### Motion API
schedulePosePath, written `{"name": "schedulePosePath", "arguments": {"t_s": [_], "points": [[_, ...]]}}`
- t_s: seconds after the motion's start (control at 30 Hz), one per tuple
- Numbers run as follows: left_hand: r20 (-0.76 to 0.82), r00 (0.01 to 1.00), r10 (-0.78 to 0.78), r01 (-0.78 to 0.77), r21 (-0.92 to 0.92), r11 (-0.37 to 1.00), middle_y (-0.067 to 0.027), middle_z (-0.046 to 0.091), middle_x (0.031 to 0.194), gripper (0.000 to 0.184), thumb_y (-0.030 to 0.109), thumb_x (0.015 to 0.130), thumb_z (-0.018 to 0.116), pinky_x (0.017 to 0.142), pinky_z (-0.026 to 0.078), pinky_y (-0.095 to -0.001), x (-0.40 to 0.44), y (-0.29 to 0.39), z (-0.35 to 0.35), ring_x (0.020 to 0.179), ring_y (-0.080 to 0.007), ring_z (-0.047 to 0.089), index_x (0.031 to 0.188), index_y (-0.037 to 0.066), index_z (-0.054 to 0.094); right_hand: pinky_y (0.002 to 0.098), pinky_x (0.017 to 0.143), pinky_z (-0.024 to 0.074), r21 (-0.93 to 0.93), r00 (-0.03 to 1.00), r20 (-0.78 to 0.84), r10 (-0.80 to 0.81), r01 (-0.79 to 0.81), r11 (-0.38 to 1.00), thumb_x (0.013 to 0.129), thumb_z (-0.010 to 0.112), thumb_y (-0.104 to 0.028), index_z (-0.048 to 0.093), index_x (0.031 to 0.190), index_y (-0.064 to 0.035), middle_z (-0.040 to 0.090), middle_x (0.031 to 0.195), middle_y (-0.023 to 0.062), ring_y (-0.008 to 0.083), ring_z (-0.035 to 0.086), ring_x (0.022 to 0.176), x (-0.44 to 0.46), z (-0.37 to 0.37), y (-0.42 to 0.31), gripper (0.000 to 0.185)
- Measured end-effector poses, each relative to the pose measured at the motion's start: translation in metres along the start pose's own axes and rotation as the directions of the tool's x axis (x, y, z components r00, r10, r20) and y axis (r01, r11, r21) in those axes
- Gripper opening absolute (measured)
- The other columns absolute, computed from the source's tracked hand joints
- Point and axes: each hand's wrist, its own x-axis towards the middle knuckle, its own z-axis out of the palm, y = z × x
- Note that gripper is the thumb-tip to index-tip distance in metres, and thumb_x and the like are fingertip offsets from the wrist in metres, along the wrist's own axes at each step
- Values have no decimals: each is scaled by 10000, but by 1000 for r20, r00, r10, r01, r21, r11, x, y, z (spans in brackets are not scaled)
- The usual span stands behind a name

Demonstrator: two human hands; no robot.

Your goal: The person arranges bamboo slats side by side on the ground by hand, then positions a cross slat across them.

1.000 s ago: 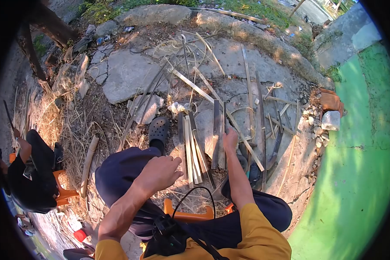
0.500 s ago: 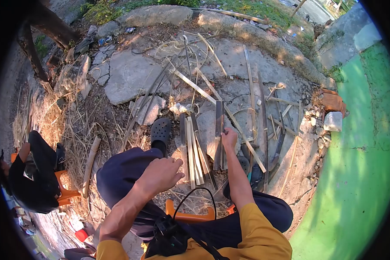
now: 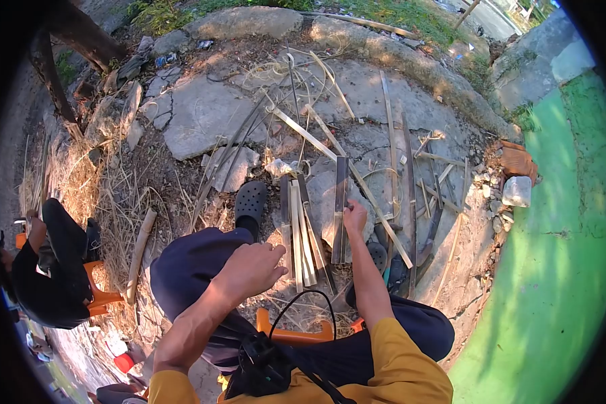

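We see the right hand [image 3: 356, 218] with fingers closed at the side of the dark strips [image 3: 340, 202], right of the pale strips [image 3: 301, 236], and the left hand [image 3: 251, 271] loosely curled, can't tell if its fingers grip anything

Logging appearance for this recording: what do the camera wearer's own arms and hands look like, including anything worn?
The left hand and right hand are bare, with no gloves. The left sleeve and right sleeve are plain mustard yellow, leaving the forearms uncovered. No watch shows; a ring can't be ruled out.
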Motion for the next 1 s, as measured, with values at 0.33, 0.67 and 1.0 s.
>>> {"name": "schedulePosePath", "arguments": {"t_s": [0.33, 0.67, 1.0], "points": [[-7, 1000, 10, -10, 1, 1000, -175, 712, 1027, 404, 345, 1002, 629, 851, 551, -500, 0, -2, 2, 974, -381, 696, 1270, 43, 627, 439, 709, 564, -29, 1000, 13, -1, 2, 1000, 816, 780, -53, 762, 1168, -91, 759, 814, 117, 287, 733, 732, 3, 4, 9, 354], [-25, 999, 29, -29, 7, 1000, -171, 714, 1026, 386, 343, 998, 640, 848, 552, -499, -2, -1, 3, 982, -376, 696, 1224, 30, 630, 461, 804, 554, -51, 984, -17, -176, 175, 983, 831, 814, -220, 668, 1156, -79, 697, 1035, 124, 323, 692, 952, -28, -11, -53, 384], [-12, 999, 31, -31, 2, 1000, -169, 716, 1034, 392, 350, 1004, 630, 855, 550, -493, -3, -1, 0, 997, -379, 693, 1237, 35, 631, 450, 731, 570, -81, 953, 246, -177, 202, 976, 772, 876, -275, 679, 1112, -63, 729, 822, 129, 332, 729, 794, -71, 51, -59, 446]]}}
